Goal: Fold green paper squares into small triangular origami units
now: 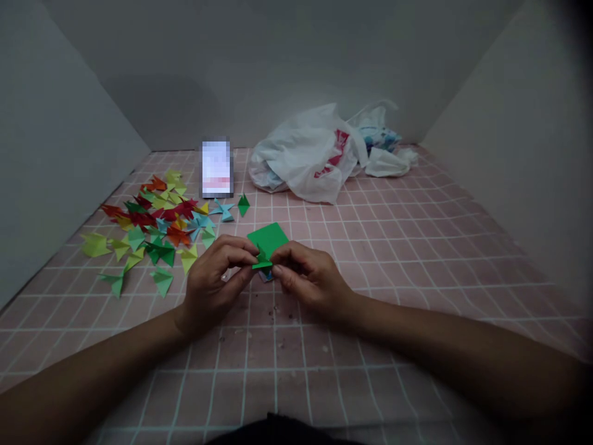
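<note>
Just on the near side of the green paper square (pixel 271 236), a small folded green paper (pixel 262 265) is pinched by both hands: the left hand (pixel 221 267) closes thumb and fingertips on one side, the right hand (pixel 311 275) on the other, probably so that one steadies while the other works the crease. The square seems to lie flat, perhaps put there to be within easy reach. To its left, loose multicoloured folded paper pieces (pixel 161 252) spread over the checked tablecloth (pixel 417 247), apparently kept aside to free the working spot. Beyond the square, slightly left, a blurred phone-like screen (pixel 216 167) stands upright, presumably angled for viewing with both hands occupied. A crumpled white plastic bag (pixel 306 151) sits beyond the square to the right, seemingly pushed out of the way.
</note>
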`<action>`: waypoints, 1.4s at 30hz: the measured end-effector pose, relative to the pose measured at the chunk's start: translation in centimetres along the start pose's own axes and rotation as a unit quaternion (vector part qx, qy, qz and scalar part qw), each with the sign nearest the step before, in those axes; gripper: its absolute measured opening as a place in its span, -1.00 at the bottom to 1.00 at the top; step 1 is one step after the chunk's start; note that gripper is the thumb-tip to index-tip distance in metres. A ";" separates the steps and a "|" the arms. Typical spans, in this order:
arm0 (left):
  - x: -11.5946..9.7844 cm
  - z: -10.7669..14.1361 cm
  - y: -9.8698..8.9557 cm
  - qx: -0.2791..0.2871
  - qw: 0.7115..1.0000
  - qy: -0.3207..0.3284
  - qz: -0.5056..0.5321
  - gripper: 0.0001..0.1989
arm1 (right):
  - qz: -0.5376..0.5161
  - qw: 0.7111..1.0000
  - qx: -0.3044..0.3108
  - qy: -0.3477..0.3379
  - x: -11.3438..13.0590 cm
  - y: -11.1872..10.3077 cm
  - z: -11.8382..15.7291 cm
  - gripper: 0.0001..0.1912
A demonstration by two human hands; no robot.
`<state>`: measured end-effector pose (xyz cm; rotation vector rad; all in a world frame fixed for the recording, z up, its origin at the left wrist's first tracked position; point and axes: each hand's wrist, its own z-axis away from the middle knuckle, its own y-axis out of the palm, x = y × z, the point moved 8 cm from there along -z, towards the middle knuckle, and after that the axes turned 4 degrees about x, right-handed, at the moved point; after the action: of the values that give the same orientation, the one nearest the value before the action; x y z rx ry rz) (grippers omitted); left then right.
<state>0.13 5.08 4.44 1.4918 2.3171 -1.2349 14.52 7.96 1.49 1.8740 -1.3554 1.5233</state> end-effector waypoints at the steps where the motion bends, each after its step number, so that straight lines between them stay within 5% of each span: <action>1: 0.1 0.1 0.0 0.000 1.000 -0.003 0.007 -0.89 | 0.003 1.000 -0.001 -0.005 0.1 0.0 0.0 -0.98; 8: 1.1 0.3 0.1 -0.015 0.995 -0.042 0.092 -0.92 | 0.038 0.998 -0.042 -0.042 0.7 -0.8 0.0 -0.94; 14: 1.8 0.2 0.3 -0.014 0.983 -0.072 0.166 -0.90 | -0.038 0.998 -0.035 0.027 -0.6 -0.6 -0.1 -0.97; 23: 1.3 0.1 0.3 -0.001 0.994 -0.042 0.106 -0.89 | -0.086 0.995 -0.019 0.038 -0.6 -0.1 -0.2 -0.96; 34: -0.9 0.2 -0.3 0.001 0.997 0.077 0.006 -0.88 | 0.112 0.976 -0.059 -0.177 3.1 -0.8 0.7 -0.87; 42: 0.6 0.6 0.5 0.042 0.993 0.001 0.110 -0.86 | 0.086 0.983 -0.030 -0.160 2.4 -0.4 0.6 -0.86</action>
<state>0.06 5.23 3.43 1.7225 2.0573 -1.2838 15.03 6.63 3.51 2.0742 -1.7246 1.2762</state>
